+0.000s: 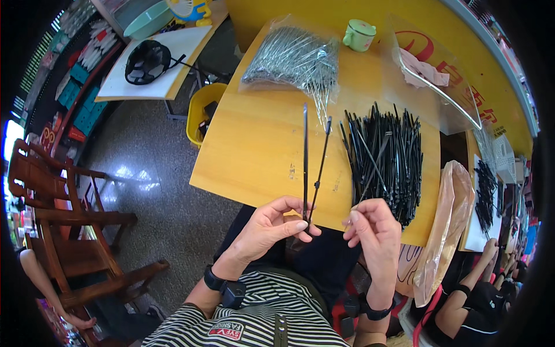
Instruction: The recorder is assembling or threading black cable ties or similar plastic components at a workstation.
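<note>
My left hand (274, 224) pinches the lower end of a pair of slim black rods (305, 156). They stand up side by side and spread into a narrow V; one carries a small black knob partway along. My right hand (374, 231) is closed in a pinch just to the right. A thin silver metal rod (366, 186) appears to run up from its fingertips across the pile behind. That pile of black rods (390, 162) lies on the table beyond my right hand. Farther back rests a clear plastic bag of thin silver metal rods (292, 58), some poking out toward me.
A wooden-topped table (243, 144) spans the middle. On it are a green cup (359, 34) and a clear plastic panel (430, 87). A brown plastic bag (445, 231) hangs at the right edge. A yellow bin (199, 110) and wooden chair (75, 231) stand left; another person's arm (477, 272) is right.
</note>
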Tool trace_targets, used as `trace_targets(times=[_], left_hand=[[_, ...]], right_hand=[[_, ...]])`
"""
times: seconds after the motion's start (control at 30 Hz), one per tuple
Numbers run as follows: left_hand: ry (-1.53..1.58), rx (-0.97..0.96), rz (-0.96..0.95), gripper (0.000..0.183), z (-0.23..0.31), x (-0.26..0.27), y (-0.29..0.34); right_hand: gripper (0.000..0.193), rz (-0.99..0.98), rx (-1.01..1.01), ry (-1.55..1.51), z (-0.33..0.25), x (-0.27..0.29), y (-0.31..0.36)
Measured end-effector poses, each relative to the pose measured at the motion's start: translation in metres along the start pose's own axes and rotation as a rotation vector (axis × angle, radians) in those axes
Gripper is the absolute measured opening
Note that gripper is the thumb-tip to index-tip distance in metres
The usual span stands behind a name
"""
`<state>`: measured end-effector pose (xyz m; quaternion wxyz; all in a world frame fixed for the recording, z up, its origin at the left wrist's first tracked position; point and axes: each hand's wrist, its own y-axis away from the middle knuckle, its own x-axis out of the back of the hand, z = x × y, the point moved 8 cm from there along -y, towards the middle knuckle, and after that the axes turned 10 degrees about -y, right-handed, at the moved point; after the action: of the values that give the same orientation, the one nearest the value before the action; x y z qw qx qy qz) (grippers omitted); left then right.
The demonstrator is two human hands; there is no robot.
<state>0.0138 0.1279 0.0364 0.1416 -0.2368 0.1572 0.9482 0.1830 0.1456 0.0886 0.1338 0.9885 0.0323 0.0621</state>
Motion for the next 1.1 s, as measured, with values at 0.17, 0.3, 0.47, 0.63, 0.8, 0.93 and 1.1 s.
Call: trace_targets(times=[0.17,0.3,0.47,0.63,0.8,0.93,1.1], left_hand=[[-0.012,0.006,-0.005,0.026,0.001,0.011,0.021],[-0.024,0.011,-0.01,0.028,-0.005,0.01,0.017],[0.004,0.008,0.023,0.035,-0.008,0.011,0.016],[0.005,0.05,0.018,0.039,-0.01,0.008,0.016],[0.006,0.04,0.01,0.036,-0.01,0.009,0.017],[0.029,0.0,-0.014,0.037,-0.01,0.008,0.017],[0.029,-0.032,-0.021,0.037,-0.008,0.007,0.019]], right_hand=[[0.007,-0.092,0.164,-0.415,0.003,-0.038,-0.021],[0.008,-0.134,0.066,-0.633,0.021,-0.047,-0.024],[0.009,-0.293,-0.062,-0.74,0.031,-0.063,-0.018],[0.01,-0.317,-0.103,-0.752,0.032,-0.066,-0.012],[0.011,-0.333,-0.152,-0.736,0.034,-0.068,-0.009],[0.011,-0.345,-0.191,-0.702,0.036,-0.069,-0.009],[0.012,-0.35,-0.226,-0.651,0.038,-0.067,-0.008]])
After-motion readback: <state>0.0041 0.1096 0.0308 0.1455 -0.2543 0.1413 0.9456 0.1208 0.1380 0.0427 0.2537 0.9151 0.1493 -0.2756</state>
